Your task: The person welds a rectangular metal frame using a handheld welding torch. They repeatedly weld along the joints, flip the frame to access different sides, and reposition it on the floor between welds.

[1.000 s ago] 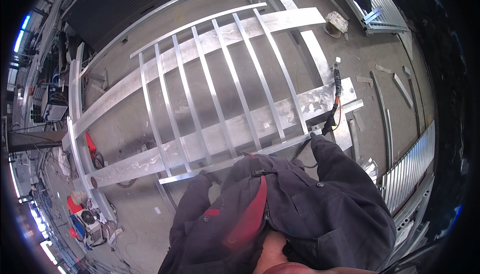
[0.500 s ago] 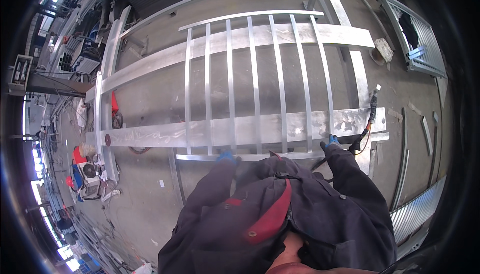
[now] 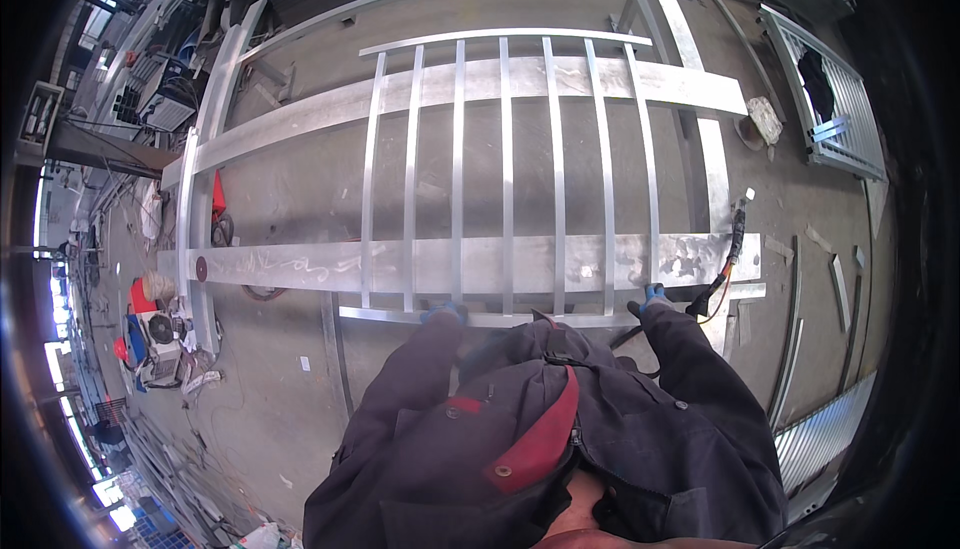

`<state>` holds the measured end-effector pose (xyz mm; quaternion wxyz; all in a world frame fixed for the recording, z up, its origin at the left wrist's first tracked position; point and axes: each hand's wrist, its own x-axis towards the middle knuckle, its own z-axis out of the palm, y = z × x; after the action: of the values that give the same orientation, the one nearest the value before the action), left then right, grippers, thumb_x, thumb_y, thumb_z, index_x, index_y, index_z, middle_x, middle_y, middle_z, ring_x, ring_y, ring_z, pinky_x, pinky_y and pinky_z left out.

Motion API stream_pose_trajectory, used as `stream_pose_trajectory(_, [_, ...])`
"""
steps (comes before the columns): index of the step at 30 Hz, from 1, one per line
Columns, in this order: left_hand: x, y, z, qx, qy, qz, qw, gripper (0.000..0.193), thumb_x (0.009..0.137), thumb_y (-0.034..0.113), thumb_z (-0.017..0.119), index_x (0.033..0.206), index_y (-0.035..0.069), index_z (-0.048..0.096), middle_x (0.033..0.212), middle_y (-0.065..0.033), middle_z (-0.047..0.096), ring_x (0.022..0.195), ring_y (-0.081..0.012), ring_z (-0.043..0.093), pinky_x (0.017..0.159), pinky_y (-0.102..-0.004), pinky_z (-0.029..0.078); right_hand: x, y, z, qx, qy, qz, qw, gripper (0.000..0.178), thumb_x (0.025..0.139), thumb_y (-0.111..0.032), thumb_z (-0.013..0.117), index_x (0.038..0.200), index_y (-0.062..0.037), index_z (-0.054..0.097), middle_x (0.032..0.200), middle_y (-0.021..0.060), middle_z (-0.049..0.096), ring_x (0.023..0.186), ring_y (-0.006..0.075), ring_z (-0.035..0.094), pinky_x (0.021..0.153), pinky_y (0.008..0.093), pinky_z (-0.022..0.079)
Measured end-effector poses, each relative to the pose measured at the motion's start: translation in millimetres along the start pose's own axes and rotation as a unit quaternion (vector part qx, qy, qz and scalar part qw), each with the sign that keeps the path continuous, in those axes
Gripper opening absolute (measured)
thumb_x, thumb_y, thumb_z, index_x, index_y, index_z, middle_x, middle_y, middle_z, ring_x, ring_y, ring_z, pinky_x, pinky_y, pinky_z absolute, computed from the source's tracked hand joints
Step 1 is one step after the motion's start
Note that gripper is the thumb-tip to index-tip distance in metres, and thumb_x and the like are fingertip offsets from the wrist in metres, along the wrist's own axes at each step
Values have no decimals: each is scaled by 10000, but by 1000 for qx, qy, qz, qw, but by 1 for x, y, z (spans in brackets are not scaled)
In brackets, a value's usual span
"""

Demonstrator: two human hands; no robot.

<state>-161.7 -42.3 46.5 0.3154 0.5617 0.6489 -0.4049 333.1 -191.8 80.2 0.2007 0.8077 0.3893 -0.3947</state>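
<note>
Far left, at nine o'clock: a red cone (image 3: 217, 197) on the concrete floor (image 3: 290, 179), beside a long metal beam (image 3: 215, 109) running toward eleven o'clock. Lower, at eight o'clock, a small machine (image 3: 160, 331) with red parts stands on the floor.

Centre: a metal railing (image 3: 505, 174) of seven upright bars lies flat across two wide metal beams (image 3: 300, 267). Its near rail sits at six o'clock, just ahead of the person's chest.

Left hand (image 3: 443, 313), in a blue glove, rests on the near rail of the railing; grip closed round the rail as far as the sleeve allows a view.

Right hand (image 3: 650, 297), also blue-gloved, lies at the rail's right end, at four o'clock; whether its grip is closed cannot be told.

Right of it, a welding torch (image 3: 735, 234) with black cable lies on the beam. Far right, at two o'clock, a second grille (image 3: 835, 99).
</note>
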Motion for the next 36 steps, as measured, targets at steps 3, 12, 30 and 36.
stream_pose_trajectory(3, [8, -4, 8, 25, 28, 22, 999, 679, 1010, 673, 400, 1433, 185, 605, 1441, -163, 626, 1349, -321, 593, 1099, -474, 446, -1, 0, -2, 1, -6, 1, 1000, 992, 917, -611, 679, 1633, -60, 269, 1718, 241, 120, 1528, 430, 321, 1233, 471, 360])
stream_pose_trajectory(12, [2, -3, 6, 10, 29, 16, 999, 644, 1009, 650, 437, 1422, 185, 606, 1455, -140, 618, 1355, -317, 586, 1118, -470, 430, 6, 0, 4, -10, -15, 16, 1000, 1001, 905, -638, 677, 1640, -90, 273, 1720, 229, 125, 1552, 417, 275, 1250, 473, 332])
stream_pose_trajectory(30, [5, 0, 7, 6, 36, 14, 999, 560, 1016, 555, 490, 1443, 207, 595, 1427, -139, 645, 1345, -319, 602, 1109, -475, 437, 3, 6, 6, 5, -4, 5, 1000, 956, 899, -649, 666, 1622, -111, 346, 1713, 278, 95, 1536, 456, 290, 1245, 471, 321])
stream_pose_trajectory(36, [6, -1, 5, 10, 27, 17, 999, 566, 1008, 551, 505, 1438, 195, 597, 1428, -147, 643, 1348, -312, 601, 1112, -482, 418, -1, 0, 1, 6, -11, 11, 1000, 950, 895, -645, 668, 1618, -112, 359, 1717, 268, 93, 1551, 444, 264, 1248, 473, 314])
